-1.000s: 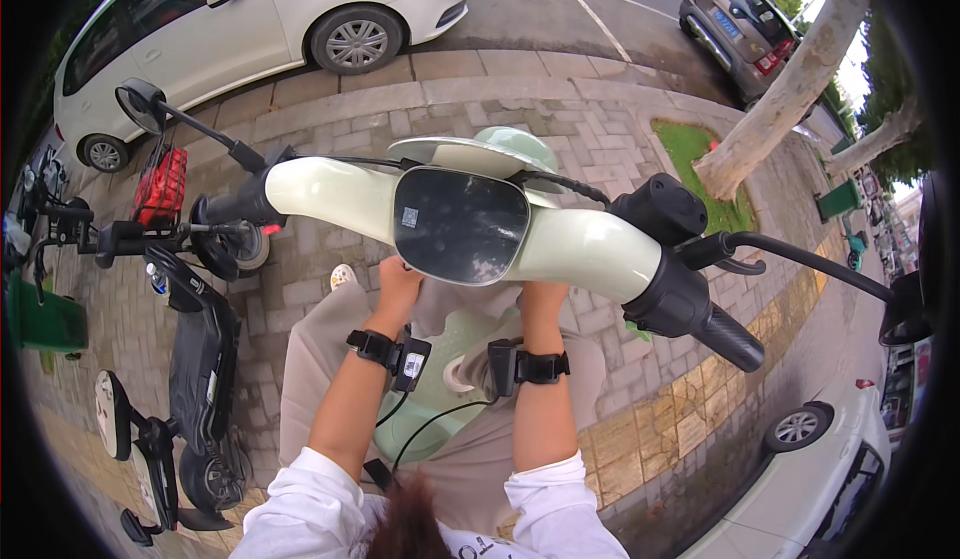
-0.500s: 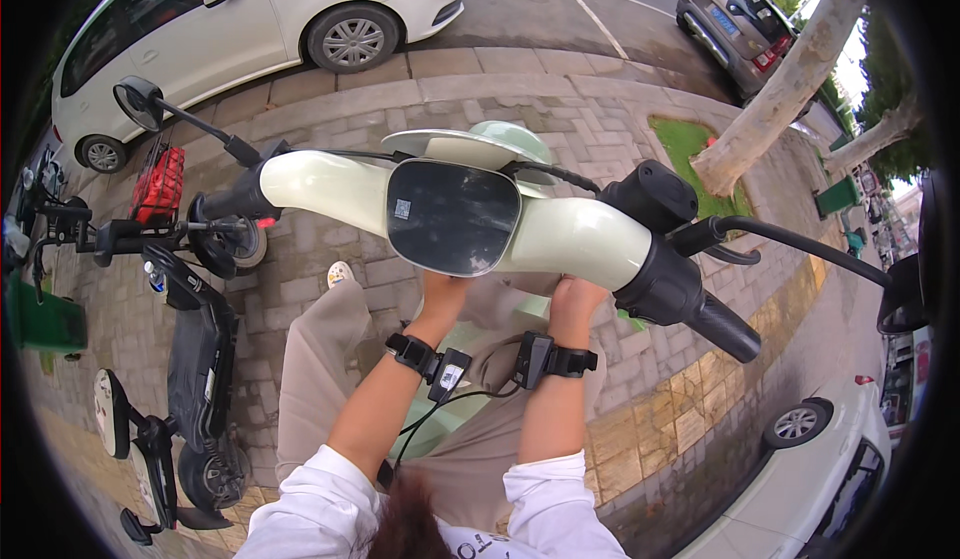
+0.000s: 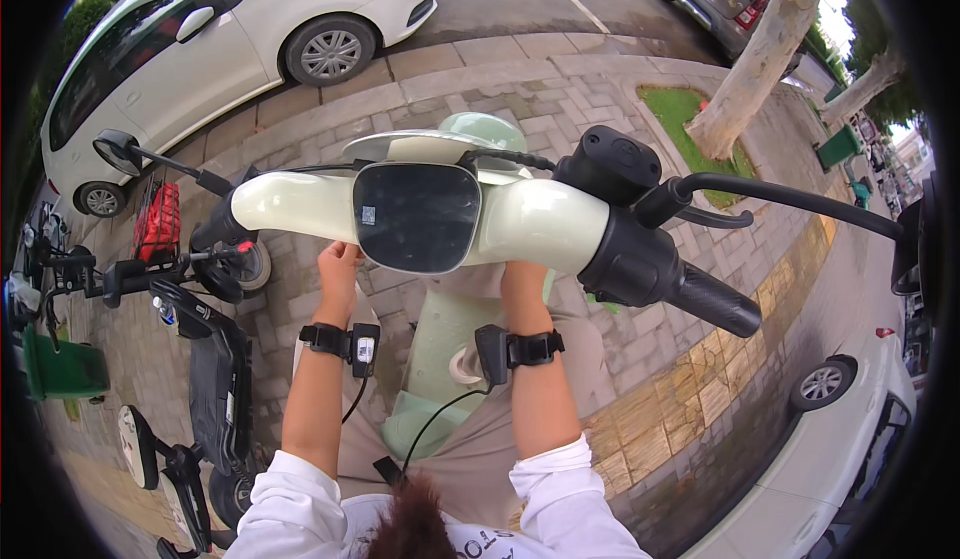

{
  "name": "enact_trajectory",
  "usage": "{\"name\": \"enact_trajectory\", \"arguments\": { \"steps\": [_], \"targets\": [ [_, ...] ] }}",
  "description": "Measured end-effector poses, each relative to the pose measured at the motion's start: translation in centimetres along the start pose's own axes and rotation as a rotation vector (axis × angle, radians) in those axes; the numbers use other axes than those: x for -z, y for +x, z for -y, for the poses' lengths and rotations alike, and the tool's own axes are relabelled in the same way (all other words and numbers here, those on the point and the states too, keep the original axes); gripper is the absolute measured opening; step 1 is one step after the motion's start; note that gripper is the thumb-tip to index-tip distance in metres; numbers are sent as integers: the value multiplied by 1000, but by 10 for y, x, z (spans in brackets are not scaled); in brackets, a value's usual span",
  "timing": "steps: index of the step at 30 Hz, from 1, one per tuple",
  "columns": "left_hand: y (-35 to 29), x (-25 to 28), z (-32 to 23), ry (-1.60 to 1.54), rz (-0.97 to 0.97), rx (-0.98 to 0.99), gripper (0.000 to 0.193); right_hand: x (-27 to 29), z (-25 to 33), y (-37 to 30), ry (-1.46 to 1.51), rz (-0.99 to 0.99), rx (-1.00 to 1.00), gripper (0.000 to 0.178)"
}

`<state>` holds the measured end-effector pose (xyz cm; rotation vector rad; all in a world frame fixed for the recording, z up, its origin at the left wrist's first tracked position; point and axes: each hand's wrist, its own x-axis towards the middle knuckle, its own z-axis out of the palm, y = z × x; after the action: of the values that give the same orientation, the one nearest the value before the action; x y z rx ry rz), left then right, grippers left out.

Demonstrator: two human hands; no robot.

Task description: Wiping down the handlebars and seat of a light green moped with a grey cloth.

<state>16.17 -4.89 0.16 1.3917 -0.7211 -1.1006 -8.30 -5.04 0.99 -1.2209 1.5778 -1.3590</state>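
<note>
A pale cream-green electric scooter's handlebar (image 3: 540,224) spans the view, with a dark rounded display (image 3: 418,217) at its middle. My left hand (image 3: 340,267) is just below the bar, left of the display. Its fingers look curled together, their tips partly covered by the bar, and whatever they pinch cannot be made out. Under the bar to the right of the display is my right hand (image 3: 522,284), its fingers hidden behind the bar. Both wrists wear black strapped devices with cables. Below the hands lies the scooter's pale green body (image 3: 450,329), between my legs.
The black right grip (image 3: 715,299), brake lever (image 3: 722,218) and left mirror (image 3: 118,151) jut outward. Parked scooters (image 3: 215,379) and a green bin (image 3: 65,364) stand left. A white car (image 3: 200,59) is ahead, a tree trunk (image 3: 765,59) far right, another car (image 3: 820,449) lower right.
My left hand has moved left, out from beneath the display, so its fingers partly show. My right hand stays under the bar, slightly farther left in view. The whole view has shifted.
</note>
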Motion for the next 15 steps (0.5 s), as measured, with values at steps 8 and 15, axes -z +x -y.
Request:
{"name": "enact_trajectory", "arguments": {
  "steps": [8, 15],
  "targets": [
    [-72, -50, 10, -252, 518, 413, 25, 5, -3, 3, -5, -33, -73, 28],
    [-109, -102, 41, -363, 468, 430, 38, 16, -5, -7, 86, -3, -29, 24]
  ]
}}
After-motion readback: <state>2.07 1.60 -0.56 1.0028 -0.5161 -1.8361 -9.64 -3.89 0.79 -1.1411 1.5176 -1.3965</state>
